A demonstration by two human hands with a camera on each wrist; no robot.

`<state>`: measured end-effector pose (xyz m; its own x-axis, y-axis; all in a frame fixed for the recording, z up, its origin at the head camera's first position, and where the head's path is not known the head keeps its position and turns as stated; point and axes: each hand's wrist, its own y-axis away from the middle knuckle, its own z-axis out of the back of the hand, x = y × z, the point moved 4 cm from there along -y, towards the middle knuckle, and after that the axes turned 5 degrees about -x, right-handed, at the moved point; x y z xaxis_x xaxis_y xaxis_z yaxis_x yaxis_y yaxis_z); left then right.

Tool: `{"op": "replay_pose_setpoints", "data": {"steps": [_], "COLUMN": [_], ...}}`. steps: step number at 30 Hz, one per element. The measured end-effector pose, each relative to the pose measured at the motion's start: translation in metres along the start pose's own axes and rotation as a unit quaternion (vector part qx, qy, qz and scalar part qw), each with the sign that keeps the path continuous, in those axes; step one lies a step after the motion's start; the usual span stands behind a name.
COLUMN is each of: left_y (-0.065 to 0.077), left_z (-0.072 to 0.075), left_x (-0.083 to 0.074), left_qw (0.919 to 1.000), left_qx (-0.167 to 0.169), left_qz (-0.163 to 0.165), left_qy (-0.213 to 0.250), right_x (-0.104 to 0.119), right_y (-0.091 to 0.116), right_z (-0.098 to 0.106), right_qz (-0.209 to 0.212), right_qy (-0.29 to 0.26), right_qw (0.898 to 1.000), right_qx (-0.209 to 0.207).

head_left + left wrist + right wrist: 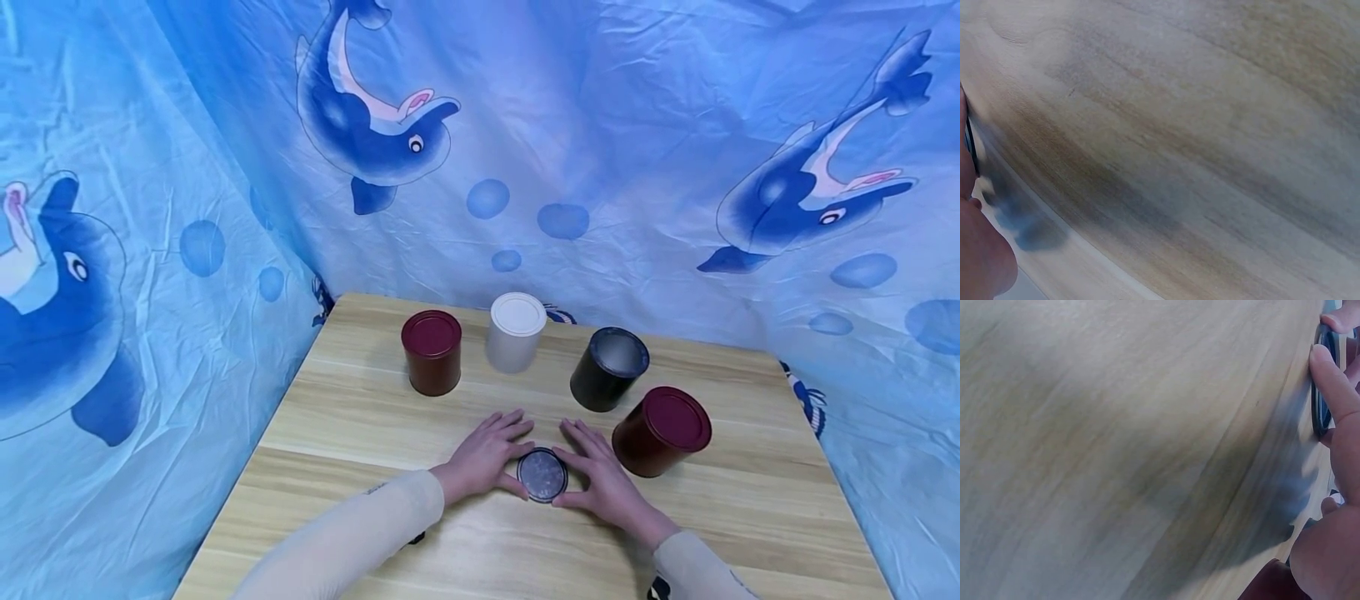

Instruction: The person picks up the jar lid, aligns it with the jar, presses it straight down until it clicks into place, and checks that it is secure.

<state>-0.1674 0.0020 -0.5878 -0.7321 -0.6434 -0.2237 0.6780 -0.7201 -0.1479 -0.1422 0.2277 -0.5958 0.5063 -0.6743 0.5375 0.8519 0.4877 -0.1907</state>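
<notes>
Between the two hands is a round black-rimmed can lid [542,475] with a grey face, close over the table. My left hand [487,457] grips its left edge between thumb and index finger, the other fingers spread forward. On the opposite edge, my right hand [606,483] pinches it the same way. The right wrist view catches the lid [1318,400] edge-on, standing off the wood with a shadow beside it. Only a thin dark sliver of the lid [970,144] shows in the left wrist view. Behind the right hand stands a black can [603,375], its grey interior showing at the top.
A dark red lidded can [660,433] stands close to the right hand's outer side. Farther back are another dark red can [432,354] and a white can [516,333]. The wooden table [352,450] meets a blue dolphin-print cloth [637,167] behind and at both sides.
</notes>
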Motion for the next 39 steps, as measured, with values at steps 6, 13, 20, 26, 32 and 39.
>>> {"op": "replay_pose_setpoints", "data": {"steps": [6, 13, 20, 26, 32, 39], "left_y": [0.000, 0.002, 0.005, 0.004, -0.002, -0.010], "left_z": [-0.003, -0.003, 0.003, 0.017, 0.042, 0.066], "left_x": [0.002, 0.000, 0.001, 0.003, 0.001, 0.003], "left_qw": [0.9999, 0.9999, 1.0000, 0.9999, 0.9998, 0.9996], "left_qx": [0.010, 0.014, 0.003, -0.006, -0.010, -0.011], "left_qz": [0.004, 0.010, 0.003, -0.005, -0.014, -0.026], "left_qy": [-0.002, -0.002, 0.009, 0.008, 0.008, 0.004], "right_x": [0.000, -0.001, 0.004, 0.012, 0.022, 0.037], "right_y": [0.001, 0.003, 0.003, -0.003, -0.011, -0.019], "right_z": [-0.001, -0.003, -0.001, 0.009, 0.024, 0.046], "right_qz": [0.004, -0.005, 0.010, 0.019, 0.024, 0.051], "right_qy": [-0.020, -0.019, -0.020, -0.013, -0.004, 0.008], "right_qw": [1.000, 1.000, 1.000, 0.999, 0.999, 0.997], "right_qx": [-0.015, -0.009, -0.021, -0.030, -0.037, -0.055]}}
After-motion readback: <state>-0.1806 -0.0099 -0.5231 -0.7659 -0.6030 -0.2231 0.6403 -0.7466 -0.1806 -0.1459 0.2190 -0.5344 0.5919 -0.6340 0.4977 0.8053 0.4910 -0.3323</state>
